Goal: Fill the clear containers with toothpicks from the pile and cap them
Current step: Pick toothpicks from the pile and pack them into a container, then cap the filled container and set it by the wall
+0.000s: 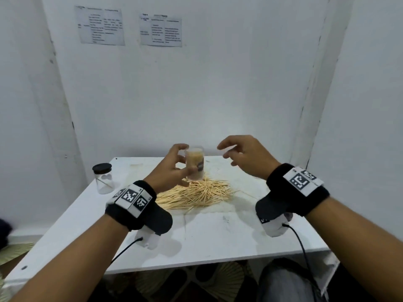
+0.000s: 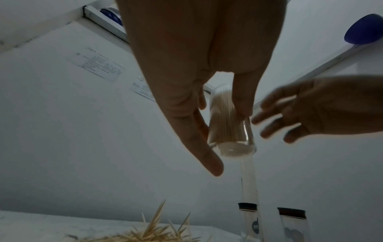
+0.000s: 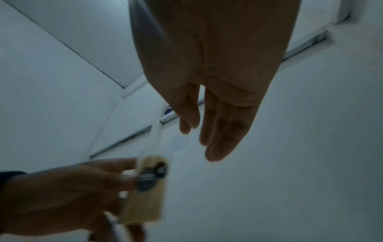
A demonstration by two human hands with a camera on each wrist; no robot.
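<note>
Toothpick-filled container [image 1: 194,163] pinched in left hand [image 1: 169,168], right hand [image 1: 246,156] spread just beside

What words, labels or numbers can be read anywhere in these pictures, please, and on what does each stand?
None can be read with certainty.
Left sheet on the wall: printed table, too blurred to read.
Right sheet on the wall: heading and table, too blurred to read.
Label on the held container: dark, no legible text.
Wristband markers: black-and-white code patterns, not words.
</note>
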